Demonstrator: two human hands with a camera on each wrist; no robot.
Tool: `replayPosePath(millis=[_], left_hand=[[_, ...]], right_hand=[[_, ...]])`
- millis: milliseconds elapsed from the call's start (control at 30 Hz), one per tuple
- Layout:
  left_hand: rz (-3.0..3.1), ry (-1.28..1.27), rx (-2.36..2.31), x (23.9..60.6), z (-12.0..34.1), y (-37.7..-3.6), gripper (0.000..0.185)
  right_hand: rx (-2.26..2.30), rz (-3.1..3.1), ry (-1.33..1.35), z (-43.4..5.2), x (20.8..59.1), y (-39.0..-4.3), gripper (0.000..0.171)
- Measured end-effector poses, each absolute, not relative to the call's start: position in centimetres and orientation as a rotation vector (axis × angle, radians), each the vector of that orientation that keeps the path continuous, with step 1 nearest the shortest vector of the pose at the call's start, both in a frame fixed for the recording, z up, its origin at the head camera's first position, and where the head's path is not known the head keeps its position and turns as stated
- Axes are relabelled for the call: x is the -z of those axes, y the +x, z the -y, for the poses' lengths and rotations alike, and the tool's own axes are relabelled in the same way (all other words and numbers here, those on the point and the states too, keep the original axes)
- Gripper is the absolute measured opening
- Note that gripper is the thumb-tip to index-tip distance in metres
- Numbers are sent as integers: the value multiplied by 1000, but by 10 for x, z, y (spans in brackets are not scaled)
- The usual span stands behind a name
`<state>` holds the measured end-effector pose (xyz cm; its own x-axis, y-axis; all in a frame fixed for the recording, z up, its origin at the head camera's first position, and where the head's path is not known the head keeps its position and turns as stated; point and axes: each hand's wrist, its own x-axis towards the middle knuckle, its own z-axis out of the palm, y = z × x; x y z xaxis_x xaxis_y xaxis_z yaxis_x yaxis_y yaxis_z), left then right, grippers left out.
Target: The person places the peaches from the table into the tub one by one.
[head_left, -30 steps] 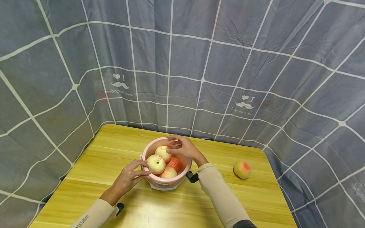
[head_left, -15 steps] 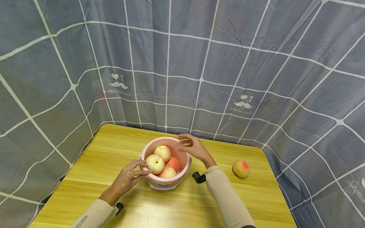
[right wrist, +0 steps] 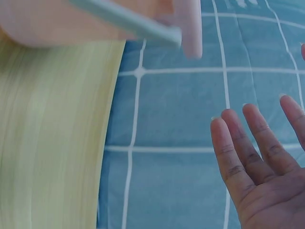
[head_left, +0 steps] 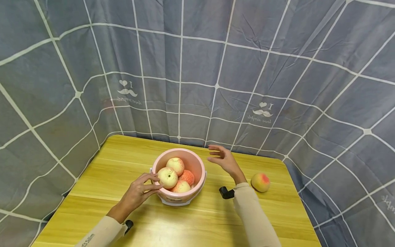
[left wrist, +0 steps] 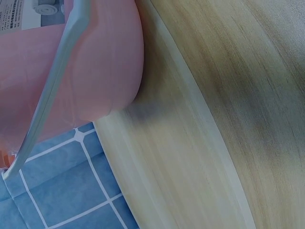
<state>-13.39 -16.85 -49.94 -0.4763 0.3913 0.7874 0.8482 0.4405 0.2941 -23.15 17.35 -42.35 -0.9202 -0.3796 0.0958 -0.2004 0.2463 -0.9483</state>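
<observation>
A pink bucket [head_left: 197, 161] with a pale handle [left wrist: 52, 81] stands on the table and has several peaches in it. Uppermost among them is a pale yellow peach [head_left: 167, 177], near the left rim; a redder peach [head_left: 187, 177] sits lower. My left hand [head_left: 139, 188] holds the bucket's left rim, its fingertips right by the pale peach. To the right of the bucket my right hand [head_left: 226, 162] is raised, its fingers spread and nothing in them; the right wrist view shows its palm and extended fingers [right wrist: 224, 148].
A single yellow peach [head_left: 260, 182] with a red patch lies on the wooden table [head_left: 197, 226], right of the right forearm. Behind the table's back edge hangs a grey-blue curtain [head_left: 197, 96] with white grid lines.
My right hand has drawn out from over the bucket and moved right, past its rim. The left hand stays at the left rim, and the peaches in the bucket keep their places.
</observation>
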Motion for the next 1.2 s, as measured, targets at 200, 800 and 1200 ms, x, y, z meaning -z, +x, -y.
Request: replayPosePath(millis=[200, 800, 1200], left_hand=[[2058, -1037, 937, 499, 169, -134, 34], [2055, -1034, 922, 500, 166, -134, 35], [2059, -1037, 921, 497, 167, -134, 30]], right_hand=[[1779, -2355, -499, -190, 407, -217, 52], [1947, -2490, -428, -247, 438, -216, 55], [2015, -2563, -344, -274, 461, -216, 55]])
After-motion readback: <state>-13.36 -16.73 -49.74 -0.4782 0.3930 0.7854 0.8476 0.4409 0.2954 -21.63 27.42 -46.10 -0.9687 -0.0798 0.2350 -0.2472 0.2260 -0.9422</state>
